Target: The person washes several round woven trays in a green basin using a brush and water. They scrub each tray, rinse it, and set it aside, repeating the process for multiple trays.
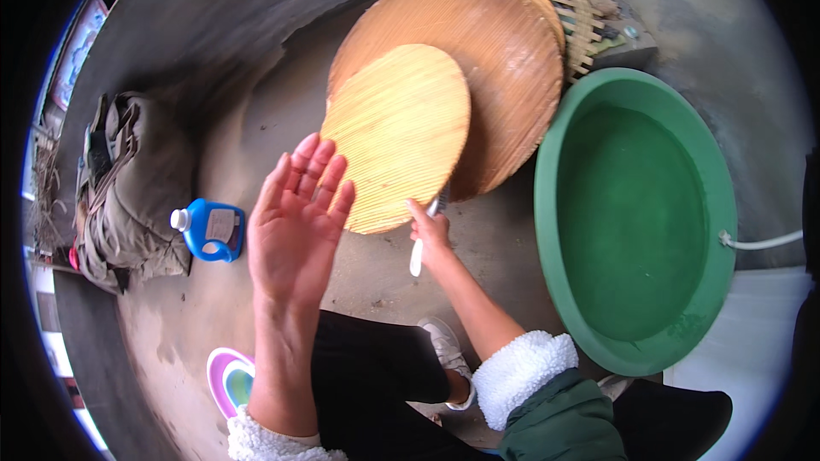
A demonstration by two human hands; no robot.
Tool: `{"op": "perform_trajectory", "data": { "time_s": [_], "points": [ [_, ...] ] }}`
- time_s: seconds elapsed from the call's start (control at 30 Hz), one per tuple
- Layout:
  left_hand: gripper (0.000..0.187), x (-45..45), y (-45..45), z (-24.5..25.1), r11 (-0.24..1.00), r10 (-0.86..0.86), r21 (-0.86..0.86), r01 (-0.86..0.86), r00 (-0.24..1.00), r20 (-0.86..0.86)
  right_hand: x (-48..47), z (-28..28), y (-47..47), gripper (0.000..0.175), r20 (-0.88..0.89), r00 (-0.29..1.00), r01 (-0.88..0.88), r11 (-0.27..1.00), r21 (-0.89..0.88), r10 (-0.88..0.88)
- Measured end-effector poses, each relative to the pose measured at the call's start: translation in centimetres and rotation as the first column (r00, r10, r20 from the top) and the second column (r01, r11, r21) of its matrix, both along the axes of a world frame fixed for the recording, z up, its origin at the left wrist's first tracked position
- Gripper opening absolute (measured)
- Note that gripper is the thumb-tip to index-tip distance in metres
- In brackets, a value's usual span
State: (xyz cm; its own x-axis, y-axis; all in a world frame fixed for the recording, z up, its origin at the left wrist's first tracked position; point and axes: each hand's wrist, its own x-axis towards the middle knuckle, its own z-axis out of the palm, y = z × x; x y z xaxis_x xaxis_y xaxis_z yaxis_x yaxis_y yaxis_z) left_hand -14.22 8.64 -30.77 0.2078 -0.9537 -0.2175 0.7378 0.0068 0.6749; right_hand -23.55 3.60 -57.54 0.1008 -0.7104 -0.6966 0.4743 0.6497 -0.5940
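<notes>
My left hand (298, 224) is raised with its palm facing me and its fingers slightly apart, holding nothing. Its fingertips overlap the left edge of a smaller round board (403, 134), pale yellow with fine ridges; contact there cannot be judged. My right hand (430, 230) is closed around a brush with a white handle (416, 258). The brush head is mostly hidden behind the board's lower right edge. My right thumb lies at that edge, and I cannot tell whether this hand also steadies the board. Behind stands a larger, browner round ridged board (506, 96).
A big green tub (548, 218) of water stands right, with a white hose (769, 242) at its rim. Behind the boards is woven bamboo (580, 25). Leftward are a blue jug (214, 230), bundled cloth (157, 186) and a pink-rimmed basin (218, 371) on the concrete floor (173, 314).
</notes>
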Motion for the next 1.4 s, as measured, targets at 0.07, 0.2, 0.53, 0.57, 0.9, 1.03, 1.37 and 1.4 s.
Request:
{"op": "perform_trajectory", "data": {
  "time_s": [0.07, 0.2, 0.53, 0.57, 0.9, 1.03, 1.37, 1.4],
  "points": [
    [0.037, 0.0, 0.0, 0.0, 0.999, -0.036, -0.024, 0.036, 0.999, 0.005, -0.1, 1.2, -0.6, 0.023, -0.168, 0.983, 0.037, 0.972, -0.232, -0.077],
    [0.036, -0.4, -0.1, 0.2, 1.0, -0.017, -0.007, 0.018, 0.995, 0.1, -3.1, 4.2, -0.4, 0.032, -0.372, 0.909, -0.014, 0.881, -0.472, -0.185],
    [0.038, -5.0, 1.9, 2.6, 0.966, -0.203, -0.127, 0.224, 0.966, 0.161, -27.7, 15.4, 7.0, 0.026, -0.134, 0.897, 0.319, 0.828, -0.46, -0.42],
    [0.038, -5.6, 2.2, 2.8, 0.959, -0.225, -0.132, 0.249, 0.958, 0.177, -31.4, 16.5, 7.4, 0.027, -0.087, 0.898, 0.337, 0.802, -0.493, -0.431],
    [0.037, -11.0, 3.4, 3.8, 0.899, -0.422, -0.025, 0.438, 0.878, 0.228, -56.2, 12.4, 11.4, 0.048, -0.231, 0.704, 0.393, 0.639, -0.661, -0.672],
    [0.036, -11.3, 3.1, 3.5, 0.897, -0.43, 0.007, 0.443, 0.866, 0.257, -59.6, 5.1, 13.6, 0.043, -0.293, 0.597, 0.493, 0.629, -0.601, -0.747],
    [0.034, -12.9, 2.0, 2.2, 0.888, -0.457, 0.128, 0.441, 0.821, 0.341, -56.4, -8.7, 14.7, 0.032, -0.496, 0.737, 0.421, 0.886, -0.196, -0.46],
    [0.034, -13.2, 1.9, 2.0, 0.884, -0.465, 0.143, 0.444, 0.813, 0.351, -56.0, -9.5, 14.7, 0.031, -0.513, 0.754, 0.368, 0.911, -0.186, -0.409]
  ]
}}
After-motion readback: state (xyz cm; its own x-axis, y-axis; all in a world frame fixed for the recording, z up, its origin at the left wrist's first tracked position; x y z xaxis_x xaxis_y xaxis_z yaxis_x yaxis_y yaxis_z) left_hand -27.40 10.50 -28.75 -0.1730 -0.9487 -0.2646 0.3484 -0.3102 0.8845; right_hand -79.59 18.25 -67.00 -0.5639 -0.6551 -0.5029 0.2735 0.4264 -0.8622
